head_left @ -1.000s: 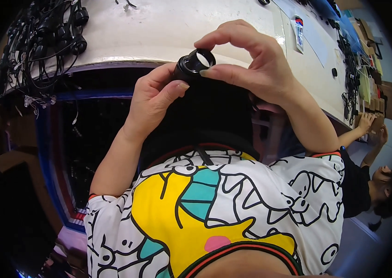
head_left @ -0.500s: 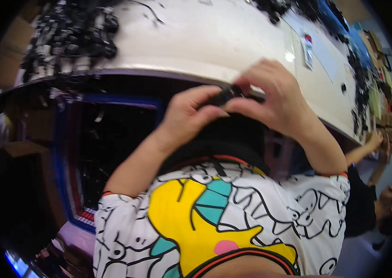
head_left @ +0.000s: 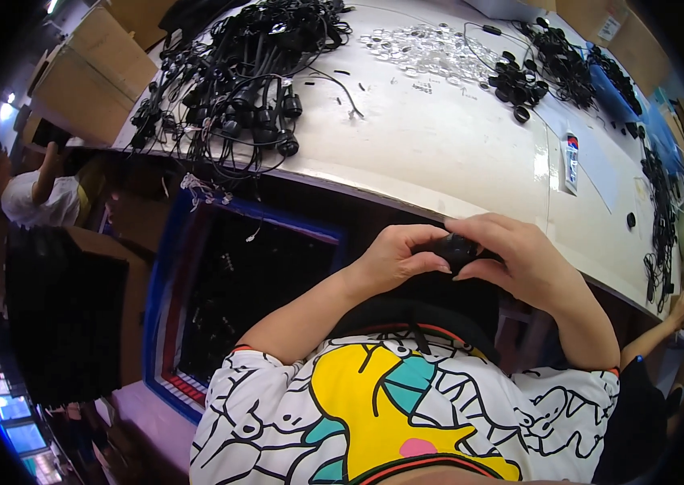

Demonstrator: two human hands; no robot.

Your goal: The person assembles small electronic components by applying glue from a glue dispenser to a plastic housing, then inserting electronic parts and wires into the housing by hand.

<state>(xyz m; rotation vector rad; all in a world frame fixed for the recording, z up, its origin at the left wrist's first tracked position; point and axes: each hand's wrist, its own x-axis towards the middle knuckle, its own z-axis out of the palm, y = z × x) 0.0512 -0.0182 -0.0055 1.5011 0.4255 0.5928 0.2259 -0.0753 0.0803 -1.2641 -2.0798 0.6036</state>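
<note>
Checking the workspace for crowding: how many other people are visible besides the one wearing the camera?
2: one person at far left beside the cardboard boxes, and one at lower right, only an arm showing. Others may be hidden.

White table (head_left: 455, 153), edge curving past the person's lap. Far left: big tangle of black cables (head_left: 237, 73) with sockets. Far middle: heap of clear lenses (head_left: 423, 44). Beside it to the right, black caps (head_left: 511, 81) and more cable bundles (head_left: 568, 52). Right part: flat paper sheet (head_left: 600, 162), small tube (head_left: 572, 158), stray black cord (head_left: 661, 218) along the edge.
</note>
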